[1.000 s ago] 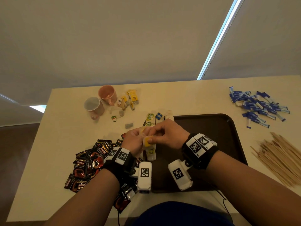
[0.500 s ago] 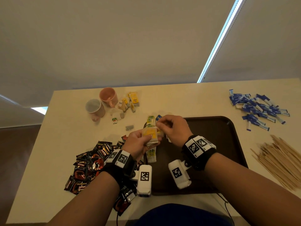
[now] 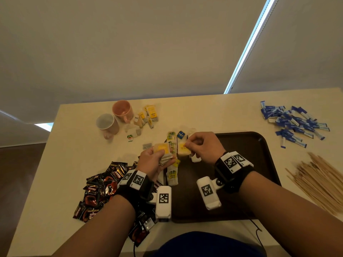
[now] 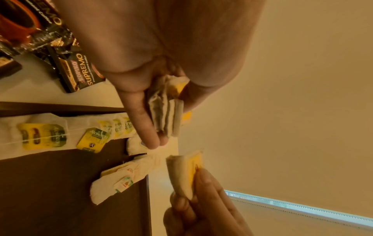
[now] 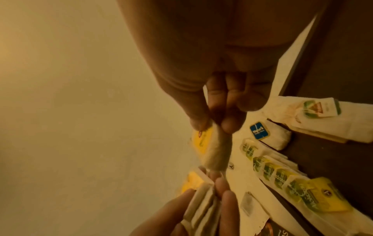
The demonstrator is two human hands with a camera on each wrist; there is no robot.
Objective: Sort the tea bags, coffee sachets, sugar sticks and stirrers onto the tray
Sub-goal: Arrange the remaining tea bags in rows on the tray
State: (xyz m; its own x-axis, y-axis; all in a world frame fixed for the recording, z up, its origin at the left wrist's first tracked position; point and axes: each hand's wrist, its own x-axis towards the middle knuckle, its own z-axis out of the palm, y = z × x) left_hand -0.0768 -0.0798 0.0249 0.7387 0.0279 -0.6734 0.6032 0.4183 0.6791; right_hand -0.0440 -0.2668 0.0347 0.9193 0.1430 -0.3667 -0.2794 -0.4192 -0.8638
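While over tray edge, both hands full.

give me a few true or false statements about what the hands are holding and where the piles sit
1. The left hand holds a small stack of tea bags. True.
2. The right hand is empty. False: it pinches a single yellow-tagged tea bag.
3. The sugar sticks lie on the tray. False: they lie on the table, right of the tray.
4. The coffee sachets lie left of the tray. True.
5. The stirrers stand in the pink mug. False: they lie on the table.
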